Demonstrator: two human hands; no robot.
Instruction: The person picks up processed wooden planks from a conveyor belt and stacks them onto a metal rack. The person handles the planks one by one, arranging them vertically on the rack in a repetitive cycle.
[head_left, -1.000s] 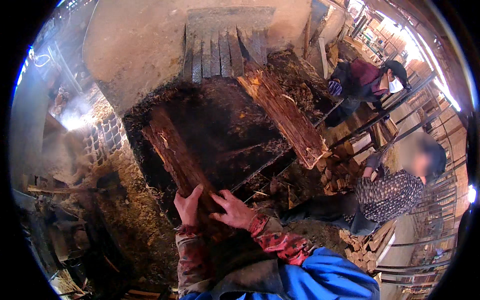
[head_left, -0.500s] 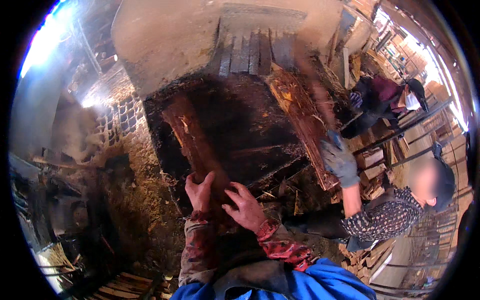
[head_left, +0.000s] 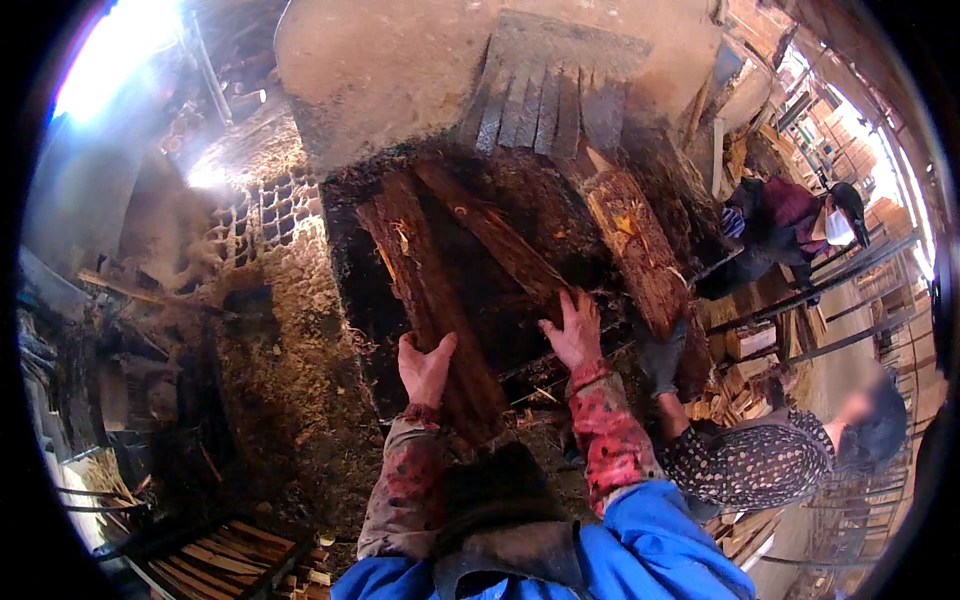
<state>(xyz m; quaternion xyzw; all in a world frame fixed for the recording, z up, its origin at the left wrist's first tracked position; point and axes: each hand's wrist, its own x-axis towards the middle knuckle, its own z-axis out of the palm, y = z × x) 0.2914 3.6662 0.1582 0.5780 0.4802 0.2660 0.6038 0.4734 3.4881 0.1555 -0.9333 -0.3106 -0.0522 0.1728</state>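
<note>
A long, rough, bark-covered wooden slab (head_left: 430,290) lies lengthwise on the dark table (head_left: 375,345). Beside its near left edge is my left hand (head_left: 425,372), thumb spread from the fingers. My right hand (head_left: 575,335) has its fingers spread at the near end of a narrower slab (head_left: 495,235), which slants toward me from the far side; whether the fingertips press on it I cannot tell. To the right, a co-worker's grey-gloved hand (head_left: 660,355) is at the near end of a thick bark slab (head_left: 635,245).
Beyond the table, dark metal strips (head_left: 540,110) hang from a dusty tan machine cover (head_left: 390,70). Sawdust (head_left: 300,310) covers the ground at left. A slatted stack of wood strips (head_left: 225,560) stands lower left. Another person (head_left: 790,215) bends over at far right, behind metal rails (head_left: 860,335).
My right hand has moved right and away from me, off the left slab to the narrower one. The narrower slab now shows plainly. The co-worker's gloved hand has shifted lower.
</note>
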